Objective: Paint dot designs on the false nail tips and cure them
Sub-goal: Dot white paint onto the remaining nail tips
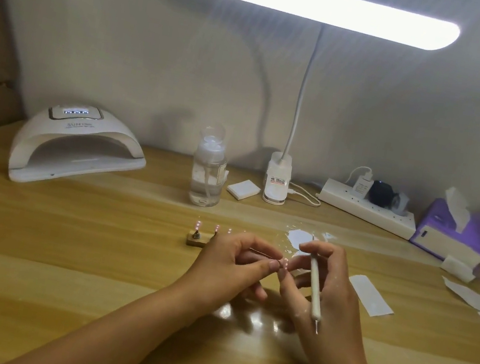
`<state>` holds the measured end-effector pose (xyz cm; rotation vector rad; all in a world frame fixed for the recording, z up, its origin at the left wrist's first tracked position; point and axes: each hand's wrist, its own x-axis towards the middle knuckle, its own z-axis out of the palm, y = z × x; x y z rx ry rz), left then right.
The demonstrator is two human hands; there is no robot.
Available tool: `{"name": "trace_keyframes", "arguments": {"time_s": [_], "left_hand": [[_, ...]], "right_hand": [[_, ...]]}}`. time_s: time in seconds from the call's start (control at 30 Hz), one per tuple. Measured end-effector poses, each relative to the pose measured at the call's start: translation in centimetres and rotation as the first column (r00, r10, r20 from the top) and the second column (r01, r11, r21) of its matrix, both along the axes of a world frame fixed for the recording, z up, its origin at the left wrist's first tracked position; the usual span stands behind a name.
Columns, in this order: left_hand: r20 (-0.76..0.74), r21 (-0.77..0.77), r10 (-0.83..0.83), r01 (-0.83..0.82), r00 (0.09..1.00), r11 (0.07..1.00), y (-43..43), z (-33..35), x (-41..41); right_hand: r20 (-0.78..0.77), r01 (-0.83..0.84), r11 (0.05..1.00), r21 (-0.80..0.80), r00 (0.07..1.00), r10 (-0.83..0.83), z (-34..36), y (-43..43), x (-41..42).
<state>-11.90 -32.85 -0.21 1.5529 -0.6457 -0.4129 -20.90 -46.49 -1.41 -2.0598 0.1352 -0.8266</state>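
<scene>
- Mostly wood-grain counter (pixel 62 247) across the whole lower view, w/ a pale wall behind it.
- Desk lamp (pixel 337 9): long lit bar up top, white gooseneck running down to a clip base at the back, centre-right.
- Curing lamp (pixel 76 145), white dome, back left; mouth faces the person, small display lit on top.
- Left hand (pixel 230 272), mid-counter: thumb + forefinger pinched on the nail tip's thin holder, other fingers curled under.
- Right hand (pixel 327 295), just beside the left: clenched round the dotting tool, fingertips reaching in toward the nail tip.
- Power strip (pixel 364 207), white, back right, w/ a white charger and a dark plug in it.
- Tissue box (pixel 452 233), purple, right of the strip, one tissue sticking up.
- Pump bottle (pixel 207 173), clear, part full of clear liquid, betw. curing lamp and desk-lamp base.
- Paper slips (pixel 370 295), white, near the right hand; more at the right edge, plus a torn piece behind the hands.
- Dotting tool (pixel 315 280): slim white stick, lies diagonally across the right hand, metal point at each end.
- White pad (pixel 243 189), small square, betw. bottle and lamp base.
- Stand (pixel 197 240), small wooden block left of the left hand, partly hidden by it; tips w/ pink dots (pixel 198 225) stick up from it.
- Nail tip (pixel 284 264): held betw. both hands above the counter, pink dots on it; blurry, can't tell more.
</scene>
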Motion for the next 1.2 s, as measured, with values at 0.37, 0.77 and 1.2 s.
{"name": "trace_keyframes", "arguments": {"time_s": [0.37, 0.77, 1.2], "left_hand": [[0.420, 0.201, 0.005, -0.099, 0.908, 0.975, 0.8, 1.2, 0.3], [0.477, 0.659, -0.142, -0.246, 0.867, 0.711, 7.4, 2.4, 7.5], [0.532, 0.598, -0.146, -0.249, 0.834, 0.762, 6.4, 1.2, 7.6]], "right_hand": [[0.011, 0.022, 0.999, -0.035, 1.000, -0.022, -0.1, 0.1, -0.1], [-0.002, 0.013, 0.994, -0.113, 1.000, -0.014, 0.9, 1.1, 0.6], [0.083, 0.150, 0.924, -0.352, 0.988, -0.128, -0.1, 0.6, 4.6]]}}
